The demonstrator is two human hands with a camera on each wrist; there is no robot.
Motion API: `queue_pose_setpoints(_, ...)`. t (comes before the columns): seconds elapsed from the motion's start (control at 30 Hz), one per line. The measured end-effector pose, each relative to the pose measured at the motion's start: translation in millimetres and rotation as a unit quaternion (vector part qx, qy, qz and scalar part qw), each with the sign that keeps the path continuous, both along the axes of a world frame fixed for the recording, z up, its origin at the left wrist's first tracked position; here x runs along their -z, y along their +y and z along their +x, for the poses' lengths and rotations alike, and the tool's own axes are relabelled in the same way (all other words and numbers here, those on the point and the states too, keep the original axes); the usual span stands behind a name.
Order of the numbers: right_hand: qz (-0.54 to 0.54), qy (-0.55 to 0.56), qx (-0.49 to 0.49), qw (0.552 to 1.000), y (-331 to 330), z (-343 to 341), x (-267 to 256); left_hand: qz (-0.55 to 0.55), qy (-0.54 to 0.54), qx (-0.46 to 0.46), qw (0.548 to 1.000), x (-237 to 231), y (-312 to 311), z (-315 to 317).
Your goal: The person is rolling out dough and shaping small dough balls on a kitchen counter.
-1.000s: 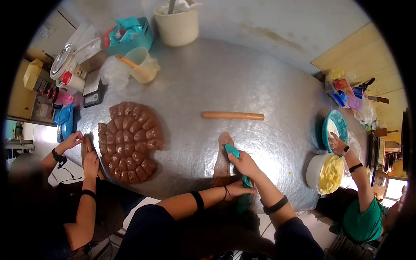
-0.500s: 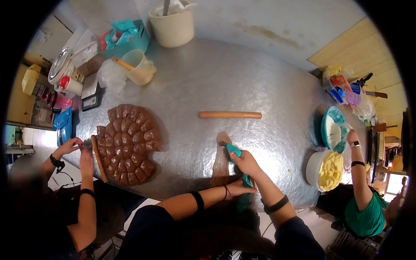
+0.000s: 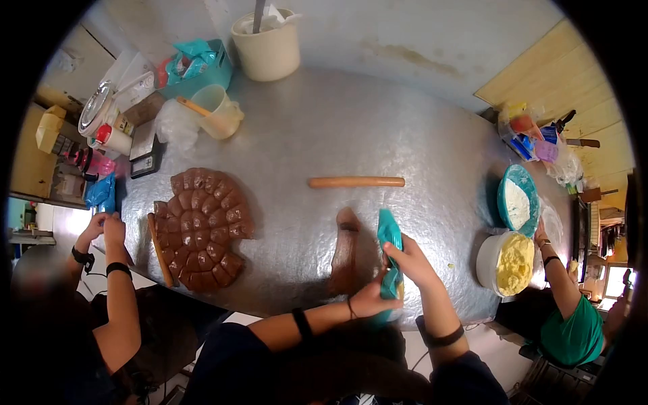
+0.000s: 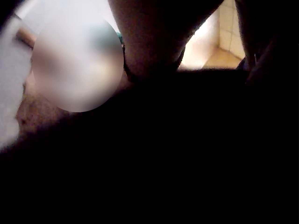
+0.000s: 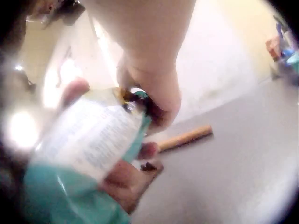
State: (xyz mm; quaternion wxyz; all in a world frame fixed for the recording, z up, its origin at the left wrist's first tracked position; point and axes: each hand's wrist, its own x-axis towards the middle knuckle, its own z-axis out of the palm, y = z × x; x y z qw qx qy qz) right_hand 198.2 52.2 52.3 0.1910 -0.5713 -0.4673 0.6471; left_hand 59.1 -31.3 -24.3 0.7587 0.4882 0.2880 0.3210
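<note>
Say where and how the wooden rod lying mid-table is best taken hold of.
Most likely around the middle of the wooden rod, coming from above and closing across its two long sides: it looks evenly thick, lies flat and crosswise on the table, and nothing stands against it. The right grip would likely have to let go of the teal bag first.
</note>
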Motion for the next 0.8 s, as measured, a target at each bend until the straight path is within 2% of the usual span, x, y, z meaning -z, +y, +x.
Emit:
queue_pose_setpoints(0.03, 0.039, 0.039, 0.009, 0.998, -3.0, 0.1, -7.6, -0.060, -0.014, -0.003, 0.998, -13.2, 5.4, -12.3)
queue_pose_setpoints(0.07, 0.077, 0.078, 0.020, 0.994, -6.4, 0.0, -13.6, -0.034, 0.027, -0.039, 0.998, -22.2, 12.5, -25.8)
queue_pose_setpoints(0.1, 0.115, 0.117, 0.032, 0.986, -9.5, -0.3, -19.9, -0.007, 0.058, -0.034, 0.998, -33.0, 26.6, -47.7)
queue_pose_setpoints(0.13, 0.102, 0.160, 0.030, 0.981, -9.9, -3.3, -26.9, 0.033, 0.042, -0.132, 0.990, -45.6, 33.4, -63.0)
queue_pose_setpoints(0.17, 0.109, 0.140, 0.036, 0.983, -10.6, -3.3, -20.4, -0.014, 0.089, -0.124, 0.988, -54.0, 41.5, -88.4)
queue_pose_setpoints(0.2, 0.117, 0.120, 0.043, 0.985, -11.0, -3.2, -6.9, -0.009, 0.140, -0.146, 0.979, -63.6, 51.0, -109.5)
queue_pose_setpoints(0.23, 0.124, 0.100, 0.051, 0.986, -10.6, -3.4, 6.7, -0.033, 0.156, -0.131, 0.979, -55.9, 60.9, -132.8)
queue_pose_setpoints(0.27, 0.124, 0.072, 0.063, 0.988, -9.6, -6.9, 18.7, 0.039, 0.257, -0.191, 0.947, -41.8, 65.5, -151.6)
queue_pose_setpoints(0.33, 0.149, -0.006, 0.030, 0.988, -2.5, -13.6, 35.0, 0.052, 0.423, -0.202, 0.882, -46.6, 82.9, -179.3)
queue_pose_setpoints(0.37, 0.160, -0.045, 0.014, 0.986, 1.6, -17.4, 41.2, 0.082, 0.457, -0.206, 0.861, -37.8, 88.7, -192.1)
queue_pose_setpoints(0.43, 0.248, -0.130, -0.010, 0.960, 12.2, -27.7, 49.2, 0.140, 0.521, -0.215, 0.814, -1.9, 99.6, -212.1)
queue_pose_setpoints(0.5, 0.302, -0.206, -0.037, 0.930, 25.5, -36.1, 62.1, 0.213, 0.598, -0.235, 0.736, 17.0, 106.8, -221.2)
queue_pose_setpoints(0.6, 0.432, -0.270, -0.035, 0.860, 40.8, -44.1, 90.4, 0.340, 0.668, -0.269, 0.605, 0.7, 119.5, -203.0)
queue_pose_setpoints(0.63, 0.434, -0.285, -0.046, 0.853, 44.7, -47.3, 91.7, 0.384, 0.680, -0.280, 0.558, -10.1, 124.8, -189.1)
queue_pose_setpoints(0.73, 0.449, -0.322, -0.077, 0.830, 52.6, -53.1, 95.3, 0.405, 0.544, -0.182, 0.712, -16.6, 131.9, -145.2)
queue_pose_setpoints(0.8, 0.475, -0.328, -0.091, 0.811, 56.6, -55.3, 99.1, 0.377, 0.482, -0.152, 0.777, 1.4, 137.0, -119.0)
